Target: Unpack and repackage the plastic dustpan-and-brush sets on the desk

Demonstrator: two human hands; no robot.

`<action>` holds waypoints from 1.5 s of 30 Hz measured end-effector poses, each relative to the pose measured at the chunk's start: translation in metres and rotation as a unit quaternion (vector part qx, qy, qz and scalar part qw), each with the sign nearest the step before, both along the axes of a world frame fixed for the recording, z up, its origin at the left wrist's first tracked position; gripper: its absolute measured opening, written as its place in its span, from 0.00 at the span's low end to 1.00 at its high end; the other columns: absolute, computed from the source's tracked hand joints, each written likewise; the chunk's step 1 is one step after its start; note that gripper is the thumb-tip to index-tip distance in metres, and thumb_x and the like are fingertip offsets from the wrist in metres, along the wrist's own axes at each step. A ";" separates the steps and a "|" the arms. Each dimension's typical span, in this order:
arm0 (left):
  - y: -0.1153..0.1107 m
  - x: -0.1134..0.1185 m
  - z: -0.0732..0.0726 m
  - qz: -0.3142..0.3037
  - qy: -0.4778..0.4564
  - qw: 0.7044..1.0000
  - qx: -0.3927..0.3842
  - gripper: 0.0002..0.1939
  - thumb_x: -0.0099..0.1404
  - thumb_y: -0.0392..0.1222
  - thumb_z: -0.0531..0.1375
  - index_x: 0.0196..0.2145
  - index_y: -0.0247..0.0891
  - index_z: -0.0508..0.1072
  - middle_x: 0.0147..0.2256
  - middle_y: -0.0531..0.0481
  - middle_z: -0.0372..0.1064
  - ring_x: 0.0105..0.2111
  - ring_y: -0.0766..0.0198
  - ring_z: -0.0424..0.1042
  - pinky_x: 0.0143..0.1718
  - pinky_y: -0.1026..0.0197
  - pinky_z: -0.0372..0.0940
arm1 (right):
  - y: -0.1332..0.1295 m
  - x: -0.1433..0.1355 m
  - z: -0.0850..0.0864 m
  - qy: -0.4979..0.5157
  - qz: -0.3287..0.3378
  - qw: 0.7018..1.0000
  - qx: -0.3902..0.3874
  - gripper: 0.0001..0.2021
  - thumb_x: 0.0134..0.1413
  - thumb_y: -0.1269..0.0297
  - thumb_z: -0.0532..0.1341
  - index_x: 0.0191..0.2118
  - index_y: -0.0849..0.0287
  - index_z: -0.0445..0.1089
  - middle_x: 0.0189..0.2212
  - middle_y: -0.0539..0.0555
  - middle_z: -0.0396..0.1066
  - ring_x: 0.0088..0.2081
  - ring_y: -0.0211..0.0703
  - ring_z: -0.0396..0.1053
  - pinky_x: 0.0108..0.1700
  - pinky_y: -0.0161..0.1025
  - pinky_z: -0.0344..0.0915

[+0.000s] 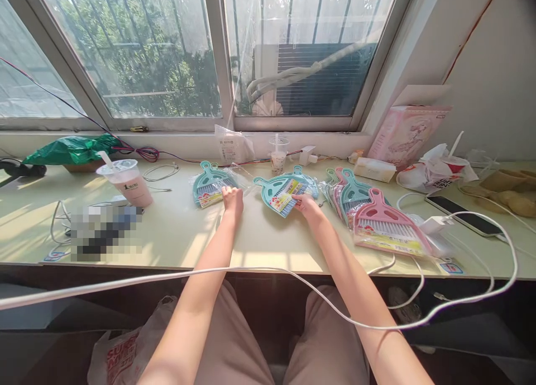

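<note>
My left hand (233, 199) is closed in a pinch at the right edge of a teal mini dustpan and brush set (209, 184) in clear wrap, lying on the table at centre left. My right hand (307, 201) grips the lower right edge of a second teal dustpan and brush set (277, 192), tilted, its handle pointing up and left; my fingers are partly hidden behind it. Another teal set (310, 185) lies partly hidden just behind that one. To the right, a pink dustpan and brush set (387, 223) rests in front of more wrapped sets in teal (355, 192), pink and green.
A cup of pink drink (133, 186) stands on the left, another cup (277, 156) by the window sill. A white cable (268, 269) crosses in front of my forearms. On the right lie a phone (464, 214), a charger (435, 224) and a white packet (374, 169).
</note>
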State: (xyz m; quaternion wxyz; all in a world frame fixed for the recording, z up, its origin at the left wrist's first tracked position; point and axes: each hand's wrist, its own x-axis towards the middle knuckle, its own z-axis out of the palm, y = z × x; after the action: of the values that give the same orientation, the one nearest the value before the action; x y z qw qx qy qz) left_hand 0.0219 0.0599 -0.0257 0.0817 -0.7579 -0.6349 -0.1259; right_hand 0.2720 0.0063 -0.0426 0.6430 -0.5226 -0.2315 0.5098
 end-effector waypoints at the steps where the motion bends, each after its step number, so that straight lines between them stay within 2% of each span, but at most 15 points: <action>1: -0.001 0.000 0.001 0.003 -0.005 1.000 0.010 0.18 0.68 0.26 0.51 0.41 0.29 0.82 0.44 0.29 0.78 0.51 0.43 0.73 0.62 0.45 0.56 | 0.000 0.000 0.001 0.002 -0.003 1.000 0.000 0.24 0.51 0.82 0.62 0.53 0.57 0.76 0.32 0.52 0.81 0.34 0.45 0.79 0.34 0.37 0.79; 6: -0.005 0.001 0.006 0.040 -0.101 0.993 0.043 0.18 0.74 0.33 0.50 0.50 0.33 0.78 0.48 0.33 0.77 0.53 0.44 0.73 0.52 0.50 0.67 | -0.001 0.000 0.003 0.001 0.019 1.000 0.013 0.25 0.48 0.81 0.63 0.52 0.55 0.76 0.32 0.51 0.81 0.34 0.46 0.80 0.34 0.38 0.78; 9: -0.007 0.000 0.009 0.055 -0.165 0.982 0.070 0.17 0.76 0.36 0.50 0.50 0.35 0.77 0.48 0.35 0.77 0.54 0.44 0.72 0.49 0.50 0.70 | -0.003 -0.001 0.002 -0.022 0.065 0.997 0.034 0.22 0.45 0.79 0.66 0.47 0.54 0.77 0.33 0.52 0.81 0.37 0.50 0.81 0.39 0.42 0.79; 12: -0.007 0.000 0.008 0.048 -0.206 0.971 0.114 0.15 0.76 0.37 0.51 0.49 0.36 0.77 0.48 0.36 0.77 0.58 0.43 0.69 0.49 0.49 0.71 | -0.003 -0.003 -0.001 -0.044 0.099 0.993 0.045 0.15 0.44 0.75 0.68 0.40 0.53 0.77 0.35 0.54 0.82 0.43 0.55 0.82 0.46 0.47 0.79; 17: -0.008 0.003 0.003 -0.011 -0.212 0.965 0.155 0.12 0.75 0.34 0.54 0.48 0.39 0.76 0.51 0.38 0.76 0.62 0.45 0.65 0.57 0.48 0.69 | -0.001 -0.003 -0.003 -0.048 0.084 0.993 0.073 0.10 0.44 0.70 0.69 0.35 0.53 0.75 0.37 0.54 0.82 0.48 0.58 0.81 0.55 0.52 0.77; 20: -0.010 0.005 0.003 -0.009 -0.214 0.967 0.139 0.12 0.75 0.34 0.53 0.47 0.40 0.76 0.50 0.37 0.75 0.62 0.46 0.67 0.50 0.50 0.73 | -0.001 0.000 -0.001 -0.044 0.079 0.991 0.096 0.10 0.43 0.69 0.69 0.35 0.53 0.75 0.37 0.55 0.82 0.48 0.59 0.80 0.56 0.54 0.76; 24: -0.013 0.007 0.007 -0.010 -0.216 0.967 0.134 0.13 0.77 0.36 0.52 0.48 0.40 0.77 0.50 0.36 0.75 0.58 0.49 0.71 0.42 0.56 0.74 | -0.003 -0.001 0.002 -0.062 0.124 0.987 0.081 0.09 0.42 0.69 0.70 0.34 0.54 0.77 0.37 0.56 0.82 0.47 0.60 0.80 0.55 0.56 0.75; 30: -0.013 0.015 0.004 -0.055 -0.187 0.974 0.116 0.14 0.78 0.36 0.52 0.49 0.40 0.78 0.52 0.37 0.76 0.56 0.54 0.75 0.45 0.59 0.74 | -0.008 -0.010 0.003 -0.069 0.165 0.979 0.094 0.09 0.42 0.67 0.72 0.34 0.53 0.78 0.39 0.56 0.83 0.50 0.60 0.79 0.56 0.56 0.74; 34: -0.012 0.019 -0.001 -0.084 -0.164 0.977 0.110 0.16 0.77 0.35 0.53 0.55 0.40 0.78 0.52 0.36 0.77 0.59 0.52 0.74 0.48 0.57 0.75 | -0.010 -0.012 0.004 -0.053 0.144 0.982 0.112 0.10 0.43 0.65 0.71 0.36 0.54 0.79 0.41 0.56 0.83 0.51 0.60 0.79 0.58 0.56 0.73; 37: -0.012 0.018 -0.001 -0.098 -0.159 0.975 0.118 0.20 0.77 0.33 0.52 0.59 0.42 0.76 0.50 0.38 0.79 0.63 0.52 0.71 0.51 0.54 0.75 | -0.009 -0.011 0.002 -0.046 0.124 0.982 0.138 0.12 0.44 0.63 0.71 0.38 0.55 0.79 0.44 0.56 0.83 0.52 0.60 0.78 0.59 0.55 0.72; 39: -0.014 0.018 0.001 -0.120 -0.158 0.972 0.127 0.22 0.76 0.30 0.51 0.59 0.43 0.76 0.50 0.40 0.80 0.65 0.53 0.69 0.53 0.54 0.74 | -0.008 -0.011 0.001 -0.048 0.125 0.981 0.144 0.13 0.43 0.62 0.71 0.39 0.54 0.79 0.43 0.55 0.83 0.51 0.59 0.78 0.59 0.54 0.73; 45: -0.028 0.020 0.008 -0.229 -0.197 0.948 0.097 0.20 0.73 0.29 0.53 0.53 0.45 0.80 0.52 0.43 0.79 0.59 0.53 0.73 0.52 0.54 0.74 | -0.007 -0.017 -0.003 -0.064 0.170 0.979 0.096 0.14 0.43 0.64 0.73 0.39 0.53 0.78 0.36 0.54 0.83 0.47 0.59 0.81 0.53 0.54 0.77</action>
State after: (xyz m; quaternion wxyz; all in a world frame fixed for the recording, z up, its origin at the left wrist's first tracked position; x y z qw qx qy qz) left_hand 0.0423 0.0322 -0.0179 -0.0034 -0.8312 -0.4329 -0.3489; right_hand 0.2546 -0.0002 -0.0460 0.5779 -0.4432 -0.4052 0.5526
